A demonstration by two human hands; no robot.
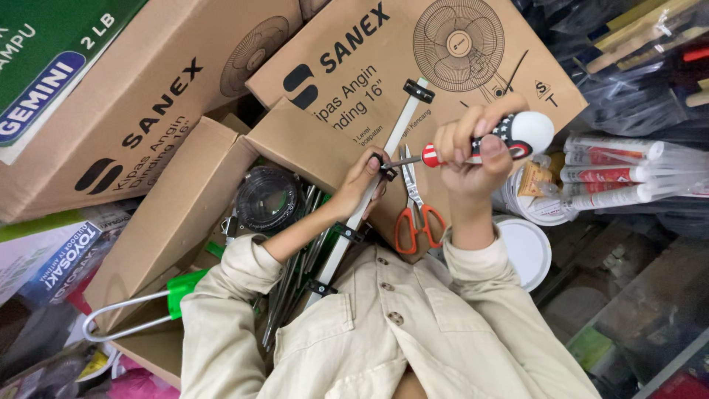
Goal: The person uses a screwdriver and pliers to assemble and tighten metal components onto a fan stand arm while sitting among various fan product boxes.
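Observation:
My right hand (469, 151) grips a screwdriver (509, 137) with a red, black and white handle, its shaft pointing left. The tip meets a small black clamp (384, 167) on a long white metal bar (369, 199), which runs diagonally across a cardboard box. My left hand (362, 181) pinches the bar right at that clamp. Two more black clamps sit on the bar, one near its far end (419, 90) and one lower down (348, 233). Scissors (415, 214) with orange handles lie on the box just right of the bar, between my hands.
Large brown cardboard boxes (170, 111) with fan drawings fill the top and left. A black wire coil (266, 198) and thin metal rods (284, 295) lie in an open box. Sealant tubes (613, 174) and a white round lid (528, 251) are at right. A green-handled metal loop (140, 310) is at lower left.

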